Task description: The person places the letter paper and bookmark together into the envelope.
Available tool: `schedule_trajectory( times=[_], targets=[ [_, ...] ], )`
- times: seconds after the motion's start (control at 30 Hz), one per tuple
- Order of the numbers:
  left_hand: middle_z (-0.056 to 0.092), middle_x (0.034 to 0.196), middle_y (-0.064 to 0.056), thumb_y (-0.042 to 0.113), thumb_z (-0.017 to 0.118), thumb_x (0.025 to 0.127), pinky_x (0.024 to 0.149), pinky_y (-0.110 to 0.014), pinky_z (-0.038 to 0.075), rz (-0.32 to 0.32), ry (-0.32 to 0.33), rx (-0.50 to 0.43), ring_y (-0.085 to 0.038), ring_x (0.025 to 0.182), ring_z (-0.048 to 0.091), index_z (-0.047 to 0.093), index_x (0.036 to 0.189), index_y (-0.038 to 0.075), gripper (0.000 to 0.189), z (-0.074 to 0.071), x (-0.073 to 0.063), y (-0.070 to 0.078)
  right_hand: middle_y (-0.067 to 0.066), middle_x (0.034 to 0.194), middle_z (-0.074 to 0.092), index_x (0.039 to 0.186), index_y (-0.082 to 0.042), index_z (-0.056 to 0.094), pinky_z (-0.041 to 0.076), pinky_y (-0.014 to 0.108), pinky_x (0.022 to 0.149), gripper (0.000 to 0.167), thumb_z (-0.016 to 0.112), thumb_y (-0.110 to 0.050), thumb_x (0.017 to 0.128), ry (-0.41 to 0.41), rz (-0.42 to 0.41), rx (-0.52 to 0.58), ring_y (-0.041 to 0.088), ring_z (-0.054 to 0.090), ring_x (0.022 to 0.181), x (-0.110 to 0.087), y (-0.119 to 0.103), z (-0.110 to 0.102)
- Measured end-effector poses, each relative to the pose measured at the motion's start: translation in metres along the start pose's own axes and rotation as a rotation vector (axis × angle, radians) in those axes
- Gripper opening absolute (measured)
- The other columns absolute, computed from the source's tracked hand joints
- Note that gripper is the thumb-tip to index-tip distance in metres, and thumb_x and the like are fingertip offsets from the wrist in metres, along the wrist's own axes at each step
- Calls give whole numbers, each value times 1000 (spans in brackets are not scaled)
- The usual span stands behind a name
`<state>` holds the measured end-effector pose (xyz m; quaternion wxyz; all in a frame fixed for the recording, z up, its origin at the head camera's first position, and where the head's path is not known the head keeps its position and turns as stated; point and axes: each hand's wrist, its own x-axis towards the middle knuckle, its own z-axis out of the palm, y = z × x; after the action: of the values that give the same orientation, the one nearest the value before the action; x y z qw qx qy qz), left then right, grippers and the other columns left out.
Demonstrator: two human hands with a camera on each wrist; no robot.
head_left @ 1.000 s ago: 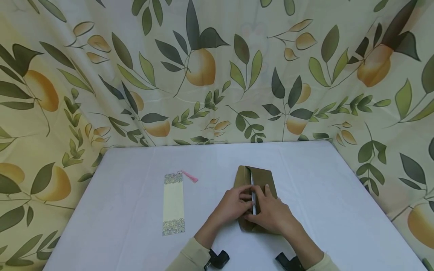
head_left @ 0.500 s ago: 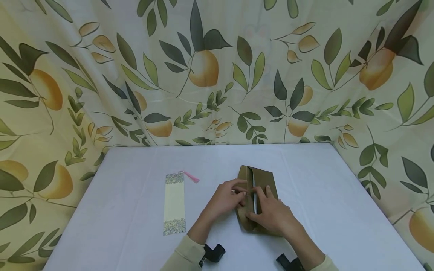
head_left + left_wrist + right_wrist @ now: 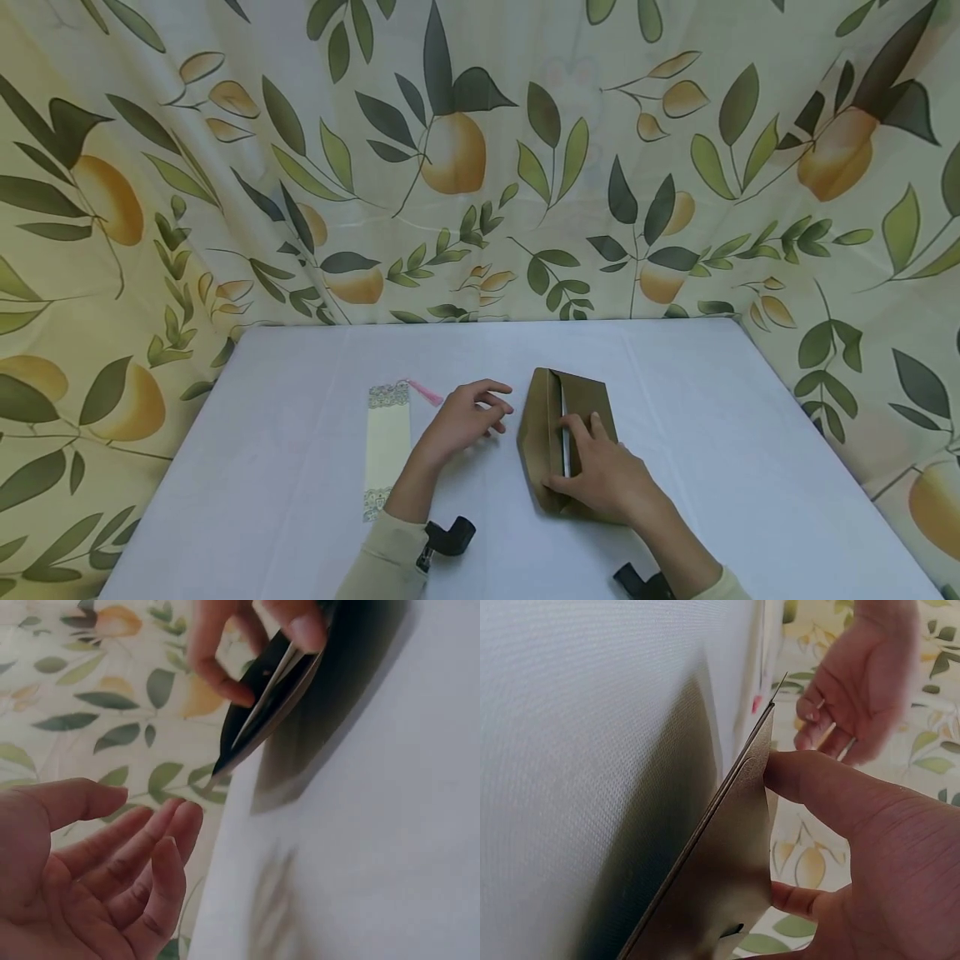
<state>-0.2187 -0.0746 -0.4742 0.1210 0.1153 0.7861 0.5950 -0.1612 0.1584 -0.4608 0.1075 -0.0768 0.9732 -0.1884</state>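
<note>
A brown paper envelope (image 3: 536, 454) with its flap open lies tilted at the right of centre in the head view, casting a shadow on the cloth. My right hand (image 3: 603, 471) holds it at the mouth, thumb and fingers at the opening. A thin white edge (image 3: 566, 454) shows inside the mouth; what it belongs to is hidden. My left hand (image 3: 465, 417) is off the envelope, to its left, with fingers loosely bent and nothing in them. In the left wrist view the palm (image 3: 82, 900) is bare. Partly behind the left forearm lies a pale bookmark (image 3: 387, 442) with patterned ends.
A pink tassel (image 3: 425, 392) hangs from the bookmark's far end. White cloth covers the table (image 3: 300, 442). Behind it hangs a curtain (image 3: 555, 208) printed with fruit and leaves. Black wrist cameras (image 3: 450, 536) sit at both wrists.
My left hand has let go of the envelope's flap side and moved left, towards the bookmark. The right hand stays on the envelope.
</note>
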Motion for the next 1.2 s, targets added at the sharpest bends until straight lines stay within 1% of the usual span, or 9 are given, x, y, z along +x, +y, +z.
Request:
schedule_trajectory(
  times=[0.17, 0.33, 0.5, 0.7, 0.8, 0.9, 1.03, 1.13, 1.2],
  targets=[
    [74, 106, -14, 8, 61, 100, 72, -46, 57, -14, 24, 27, -25, 81, 72, 66, 131, 1, 32, -19, -2, -5, 43, 152, 31, 143, -16, 47, 54, 59, 64, 82, 87, -49, 79, -3, -12, 10, 51, 67, 92, -1, 2, 0],
    [74, 106, -15, 9, 59, 100, 74, -46, 57, -48, 53, 50, -31, 85, 72, 65, 131, 0, 32, -40, -6, -11, 44, 153, 29, 143, -17, 47, 52, 57, 62, 81, 86, -49, 80, -5, -24, 25, 48, 68, 88, -1, 4, 0],
    [73, 106, -15, 12, 61, 101, 74, -45, 56, -83, 91, 62, -31, 85, 72, 67, 129, 0, 31, -62, -12, -19, 44, 153, 28, 143, -16, 47, 52, 56, 61, 80, 86, -48, 81, -9, -29, 29, 49, 68, 89, -2, 4, -1],
    [73, 110, -15, 12, 59, 102, 79, -47, 55, -138, 128, 32, -32, 91, 71, 66, 129, -2, 32, -85, -23, -27, 44, 154, 26, 145, -16, 46, 51, 52, 58, 82, 86, -49, 81, -26, -21, 35, 45, 68, 84, -2, 2, -3],
    [73, 108, -15, 13, 62, 101, 77, -43, 54, -190, 146, 35, -31, 91, 70, 66, 128, -1, 31, -93, -27, -27, 44, 154, 26, 145, -16, 46, 51, 52, 58, 82, 85, -49, 82, -31, -18, 33, 44, 68, 82, -1, 2, -3],
    [71, 103, -15, 12, 64, 98, 73, -38, 51, -247, 144, 48, -31, 88, 69, 67, 125, -1, 30, -98, -31, -25, 44, 154, 26, 145, -15, 46, 51, 52, 58, 81, 86, -48, 82, -31, -17, 28, 41, 68, 79, -1, 2, -2],
    [72, 98, -14, 12, 66, 96, 71, -36, 49, -289, 145, 96, -29, 83, 70, 69, 123, -2, 30, -104, -37, -25, 45, 153, 26, 145, -15, 47, 51, 52, 57, 81, 86, -48, 82, -31, -19, 20, 43, 67, 82, -1, 2, -3],
    [71, 96, -13, 13, 67, 95, 70, -36, 50, -311, 180, 148, -27, 80, 69, 69, 122, -4, 31, -111, -42, -28, 45, 153, 26, 145, -15, 47, 52, 53, 58, 81, 86, -48, 82, -35, -21, 23, 45, 67, 85, -1, 1, -3],
    [70, 99, -15, 12, 69, 94, 71, -38, 50, -330, 213, 182, -29, 80, 68, 68, 121, -4, 32, -115, -45, -29, 46, 153, 26, 145, -15, 47, 51, 53, 57, 81, 86, -47, 82, -36, -23, 27, 45, 67, 84, -1, 1, -3]
  ],
)
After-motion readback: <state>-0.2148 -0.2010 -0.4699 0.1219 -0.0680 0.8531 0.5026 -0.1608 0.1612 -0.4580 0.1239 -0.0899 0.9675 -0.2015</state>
